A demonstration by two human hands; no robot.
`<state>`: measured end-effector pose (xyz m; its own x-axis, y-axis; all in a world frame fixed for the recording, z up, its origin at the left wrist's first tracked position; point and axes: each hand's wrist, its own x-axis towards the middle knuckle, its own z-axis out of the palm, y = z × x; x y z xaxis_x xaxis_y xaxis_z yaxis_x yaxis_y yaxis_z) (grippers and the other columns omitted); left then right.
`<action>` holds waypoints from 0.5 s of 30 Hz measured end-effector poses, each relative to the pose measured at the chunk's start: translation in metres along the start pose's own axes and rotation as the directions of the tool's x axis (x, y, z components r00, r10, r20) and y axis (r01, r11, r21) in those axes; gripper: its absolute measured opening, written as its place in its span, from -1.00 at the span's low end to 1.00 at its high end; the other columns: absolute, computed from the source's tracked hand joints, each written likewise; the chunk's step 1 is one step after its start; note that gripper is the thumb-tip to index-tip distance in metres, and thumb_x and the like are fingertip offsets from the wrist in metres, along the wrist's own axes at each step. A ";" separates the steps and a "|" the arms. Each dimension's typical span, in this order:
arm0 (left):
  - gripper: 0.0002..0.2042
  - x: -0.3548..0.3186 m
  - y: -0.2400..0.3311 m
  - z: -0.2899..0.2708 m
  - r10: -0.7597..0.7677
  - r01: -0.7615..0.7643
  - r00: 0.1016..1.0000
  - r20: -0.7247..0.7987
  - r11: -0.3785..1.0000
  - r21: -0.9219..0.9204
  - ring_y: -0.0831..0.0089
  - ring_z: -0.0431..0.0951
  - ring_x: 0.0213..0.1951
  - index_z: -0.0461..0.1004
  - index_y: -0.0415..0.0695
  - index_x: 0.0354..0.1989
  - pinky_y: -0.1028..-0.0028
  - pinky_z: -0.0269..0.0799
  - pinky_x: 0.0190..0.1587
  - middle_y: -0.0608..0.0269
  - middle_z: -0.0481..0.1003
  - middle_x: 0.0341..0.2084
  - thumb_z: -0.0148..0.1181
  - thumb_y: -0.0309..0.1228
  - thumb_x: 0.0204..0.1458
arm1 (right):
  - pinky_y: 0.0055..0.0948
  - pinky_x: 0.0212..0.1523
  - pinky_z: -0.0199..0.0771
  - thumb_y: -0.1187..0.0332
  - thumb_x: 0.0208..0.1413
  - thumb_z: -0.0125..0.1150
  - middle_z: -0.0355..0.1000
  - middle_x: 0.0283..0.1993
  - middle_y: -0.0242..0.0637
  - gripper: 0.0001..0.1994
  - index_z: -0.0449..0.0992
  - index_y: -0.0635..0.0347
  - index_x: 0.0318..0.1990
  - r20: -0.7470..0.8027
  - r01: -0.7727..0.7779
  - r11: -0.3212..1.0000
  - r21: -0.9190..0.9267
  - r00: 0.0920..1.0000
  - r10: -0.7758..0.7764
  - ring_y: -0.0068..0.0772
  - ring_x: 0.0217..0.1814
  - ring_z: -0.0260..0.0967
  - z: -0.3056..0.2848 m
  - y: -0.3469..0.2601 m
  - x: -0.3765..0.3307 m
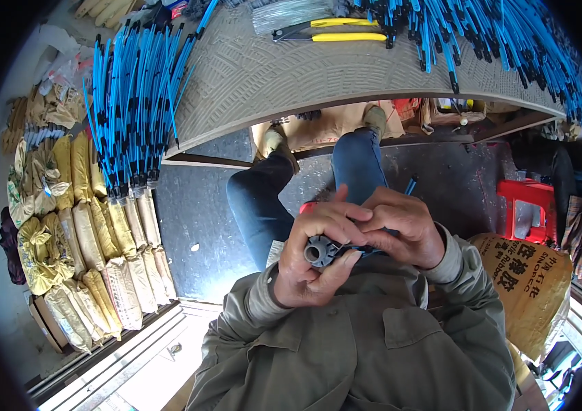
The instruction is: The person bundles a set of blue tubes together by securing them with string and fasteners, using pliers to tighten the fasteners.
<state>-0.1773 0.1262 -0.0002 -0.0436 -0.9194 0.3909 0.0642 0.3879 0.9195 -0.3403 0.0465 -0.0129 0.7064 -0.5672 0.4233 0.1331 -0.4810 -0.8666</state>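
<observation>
Above my lap, my left hand is closed around a grey ribbed plastic hub, whose round hole faces up. Close beside it, my right hand is closed with its fingertips meeting those of the left. A thin blue rod with a dark end sticks out past the right hand's knuckles. More blue shows beneath the right fingertips, beside the hub. Whether the rod touches the hub is hidden by my fingers.
On the patterned worktable lie blue black-tipped rods in a left bundle and a right heap, yellow-handled pliers and thin wires. Stacked sacks stand left; a red stool and brown sack stand right.
</observation>
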 end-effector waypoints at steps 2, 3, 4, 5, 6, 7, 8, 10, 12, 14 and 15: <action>-0.78 -0.001 0.003 0.004 0.008 -0.008 1.000 -0.024 1.000 -0.002 0.16 0.44 -0.13 0.17 -0.16 -0.27 -0.03 -0.04 0.22 0.05 0.43 -0.39 0.09 -0.55 -0.04 | -0.41 -0.41 0.35 0.52 -0.15 0.27 0.37 -0.41 -0.25 -0.85 0.48 0.24 -0.37 -0.009 -0.007 1.000 0.024 1.000 0.007 -0.27 -0.36 0.35 0.002 -0.002 -0.004; -0.78 -0.003 0.005 0.004 0.014 -0.014 0.999 -0.036 1.000 -0.003 0.16 0.44 -0.13 0.17 -0.16 -0.27 -0.03 -0.04 0.22 0.05 0.43 -0.39 0.09 -0.55 -0.04 | -0.42 -0.43 0.35 0.53 -0.18 0.29 0.37 -0.42 -0.25 -0.83 0.49 0.24 -0.36 -0.109 0.013 1.000 -0.022 0.994 -0.016 -0.29 -0.39 0.35 0.004 -0.004 -0.009; -0.77 -0.004 0.008 0.005 0.022 -0.023 0.999 -0.041 1.000 -0.012 0.17 0.45 -0.15 0.18 -0.16 -0.27 -0.04 -0.03 0.22 0.05 0.43 -0.39 0.08 -0.58 -0.05 | -0.43 -0.45 0.35 0.53 -0.20 0.31 0.38 -0.42 -0.26 -0.81 0.49 0.24 -0.36 -0.206 0.034 0.997 -0.067 0.978 -0.047 -0.32 -0.42 0.36 0.005 -0.006 -0.013; -0.77 -0.006 0.011 0.005 0.030 -0.031 0.998 -0.047 0.999 -0.020 0.18 0.46 -0.16 0.18 -0.16 -0.27 -0.04 -0.02 0.21 0.06 0.43 -0.39 0.08 -0.60 -0.07 | -0.44 -0.47 0.35 0.54 -0.23 0.32 0.39 -0.43 -0.26 -0.79 0.50 0.23 -0.35 -0.299 0.051 0.993 -0.111 0.951 -0.082 -0.34 -0.45 0.36 0.007 -0.007 -0.017; -0.76 -0.008 0.015 0.004 0.035 -0.037 0.998 -0.052 0.999 -0.028 0.18 0.47 -0.18 0.18 -0.16 -0.27 -0.05 -0.01 0.21 0.06 0.43 -0.39 0.07 -0.62 -0.08 | -0.44 -0.47 0.35 0.54 -0.23 0.32 0.39 -0.43 -0.26 -0.79 0.50 0.23 -0.35 -0.285 0.057 0.992 -0.109 0.955 -0.086 -0.34 -0.45 0.36 0.008 -0.009 -0.023; -0.76 -0.009 0.019 0.002 0.040 -0.041 0.997 -0.066 0.999 -0.022 0.18 0.47 -0.18 0.18 -0.16 -0.27 -0.05 -0.01 0.21 0.06 0.43 -0.39 0.07 -0.62 -0.08 | -0.45 -0.51 0.34 0.55 -0.24 0.33 0.38 -0.44 -0.26 -0.78 0.51 0.23 -0.35 -0.274 0.073 0.989 -0.131 0.956 -0.107 -0.36 -0.49 0.36 0.008 -0.011 -0.029; -0.75 -0.010 0.024 -0.002 0.081 -0.080 0.995 -0.061 0.997 0.015 0.18 0.47 -0.19 0.18 -0.16 -0.26 -0.05 -0.01 0.21 0.06 0.43 -0.39 0.07 -0.64 -0.09 | -0.45 -0.54 0.32 0.55 -0.26 0.34 0.38 -0.45 -0.26 -0.77 0.51 0.23 -0.34 -0.262 0.090 0.985 -0.150 0.956 -0.128 -0.38 -0.53 0.35 0.009 -0.013 -0.033; -0.74 -0.013 0.033 -0.011 0.157 -0.153 0.987 -0.040 0.984 0.096 0.18 0.48 -0.21 0.18 -0.16 -0.26 -0.05 0.00 0.21 0.06 0.42 -0.39 0.07 -0.66 -0.10 | -0.46 -0.58 0.31 0.56 -0.27 0.35 0.38 -0.46 -0.25 -0.76 0.51 0.23 -0.34 -0.243 0.120 0.980 -0.156 0.958 -0.156 -0.40 -0.57 0.34 0.012 -0.014 -0.032; -0.72 -0.018 0.042 -0.023 0.180 -0.172 0.983 -0.035 0.970 0.173 0.17 0.49 -0.20 0.20 -0.17 -0.24 -0.04 0.02 0.19 0.07 0.42 -0.38 0.09 -0.67 -0.11 | -0.47 -0.63 0.28 0.57 -0.30 0.36 0.38 -0.47 -0.25 -0.73 0.51 0.24 -0.33 -0.250 0.177 0.971 -0.159 0.945 -0.213 -0.42 -0.62 0.33 0.016 -0.018 -0.021; -0.69 -0.025 0.052 -0.036 0.218 -0.210 0.976 0.006 0.933 0.292 0.17 0.50 -0.18 0.23 -0.19 -0.21 -0.02 0.07 0.16 0.11 0.42 -0.35 0.13 -0.69 -0.13 | -0.47 -0.65 0.27 0.57 -0.31 0.36 0.38 -0.48 -0.25 -0.72 0.51 0.24 -0.33 -0.247 0.220 0.966 -0.138 0.937 -0.248 -0.43 -0.65 0.32 0.023 -0.022 -0.008; -0.69 -0.030 0.057 -0.043 0.216 -0.203 0.976 -0.005 0.928 0.313 0.17 0.50 -0.18 0.23 -0.19 -0.21 -0.02 0.07 0.16 0.11 0.42 -0.35 0.13 -0.69 -0.13 | -0.48 -0.63 0.28 0.58 -0.31 0.37 0.38 -0.46 -0.25 -0.72 0.51 0.24 -0.32 -0.222 0.259 0.960 -0.102 0.935 -0.276 -0.43 -0.62 0.33 0.029 -0.025 -0.001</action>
<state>-0.1292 0.1732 0.0383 -0.0236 -0.8143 0.5799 -0.2437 0.5673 0.7867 -0.3243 0.0779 0.0007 0.4700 -0.5460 0.6935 0.2402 -0.6769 -0.6957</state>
